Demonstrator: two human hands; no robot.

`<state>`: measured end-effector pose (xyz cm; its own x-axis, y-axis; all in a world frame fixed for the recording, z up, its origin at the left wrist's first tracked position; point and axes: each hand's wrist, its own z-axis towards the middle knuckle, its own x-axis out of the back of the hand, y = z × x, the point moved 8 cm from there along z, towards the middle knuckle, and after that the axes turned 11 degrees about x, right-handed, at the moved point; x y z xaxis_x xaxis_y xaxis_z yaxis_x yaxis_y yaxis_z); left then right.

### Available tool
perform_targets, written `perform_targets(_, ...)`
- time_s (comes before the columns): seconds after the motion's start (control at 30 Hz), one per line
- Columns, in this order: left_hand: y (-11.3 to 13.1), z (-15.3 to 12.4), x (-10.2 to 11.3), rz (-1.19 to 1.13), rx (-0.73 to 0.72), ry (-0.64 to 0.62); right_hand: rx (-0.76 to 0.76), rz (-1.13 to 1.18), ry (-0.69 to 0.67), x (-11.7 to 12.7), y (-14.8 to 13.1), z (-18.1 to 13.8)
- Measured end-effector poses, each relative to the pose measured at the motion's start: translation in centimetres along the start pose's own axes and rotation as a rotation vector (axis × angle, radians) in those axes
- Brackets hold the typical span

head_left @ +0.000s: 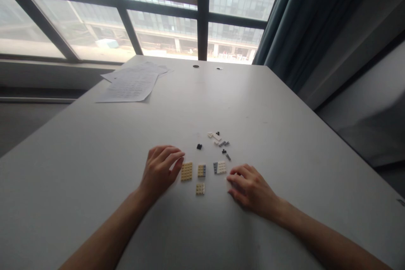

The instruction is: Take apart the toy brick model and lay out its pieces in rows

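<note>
1. Head view, hands: my left hand (160,169) rests on the table (284,105), fingers loosely curled and apart, fingertips just beside the left edge of the large tan plate (186,171). It holds nothing. My right hand (249,187) lies palm down with its fingers bent together; whether a small piece sits under the fingertips, I cannot tell.

2. Head view, pieces: between my hands lie the tan plate, a tan-and-grey plate (201,170), a grey-and-white plate (220,167) and a small tan plate (200,188), all flat and apart from each other. Farther off sit a black stud piece (199,146) and a loose cluster of small parts (219,139).

3. Handling, as I judge it: these plates look light, rigid and thin, so they will likely skid on the smooth tabletop if pushed. I would pinch the tan plate by two opposite edges, thumb against forefinger, since its flat underside gives nothing to grab from above.

4. Head view, surroundings: sheets of paper (131,82) lie near the far left corner, well apart.
</note>
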<state>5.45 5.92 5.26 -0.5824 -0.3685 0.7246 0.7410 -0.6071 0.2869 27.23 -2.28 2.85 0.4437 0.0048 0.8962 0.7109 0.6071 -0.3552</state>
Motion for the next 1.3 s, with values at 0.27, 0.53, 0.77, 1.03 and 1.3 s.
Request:
perform_targets(0.27,0.5,1.0,0.0,0.004,0.053,-0.019,0.017,0.000,0.091,-0.5,-0.3,0.1)
perform_targets(0.53,5.1,7.3,-6.7,0.234,0.126,-0.277,-0.034,0.030,0.264,0.3,0.1,-0.5)
perform_targets(0.77,5.9,10.6,-10.9,0.288,0.189,-0.346,-0.042,0.031,0.291,0.3,0.4,-0.6)
perform_targets(1.03,6.0,10.9,-11.7,0.133,0.206,-0.392,-0.052,0.071,0.265,0.1,0.6,-0.3)
perform_targets(1.3,4.2,8.6,-7.5,-0.391,0.363,-0.478,-0.041,0.054,0.077,-0.8,0.4,0.1)
